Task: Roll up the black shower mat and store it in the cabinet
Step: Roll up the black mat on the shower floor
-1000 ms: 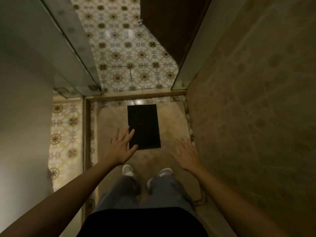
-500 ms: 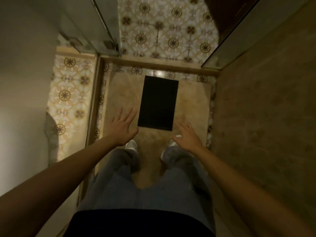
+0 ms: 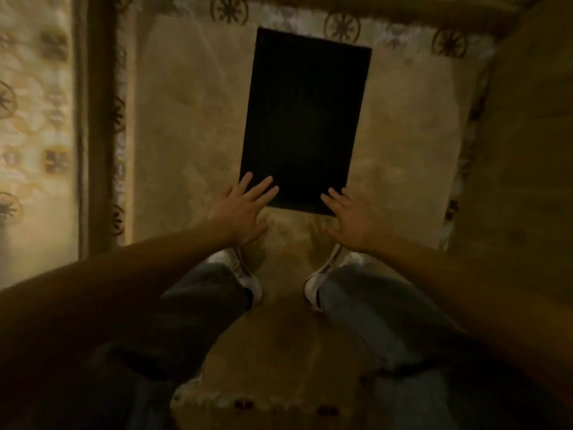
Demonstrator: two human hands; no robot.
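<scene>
Black mat (image 3: pixel 305 119) lies right under my fingertips now. My left hand (image 3: pixel 238 212) has its fingers (image 3: pixel 259 189) spread wide and flat, their tips over the near left corner of the mat; whether they press on it or hover just above, I cannot tell. My right hand (image 3: pixel 352 220) is just as open, fingers fanned, its tips at the near right corner, partly on the floor (image 3: pixel 192 125) beside the edge. Neither hand holds anything yet.

A second ago I stood upright with both hands well above the mat and short of it. Since then I have bent low, the mat fills far more of my view, and both hands have come down to its near edge. I judge that the reach is over and the rolling can begin from this short edge.

The mat lies flat and unrolled on the beige shower floor, just ahead of my white shoes (image 3: pixel 245 274). Its long axis runs away from me toward the patterned tile border (image 3: pixel 341 26), leaning slightly to the right at the near end, so its short sides face me and the far wall. Rolling forward along that length should give a short, thick roll. No cabinet is in view.
</scene>
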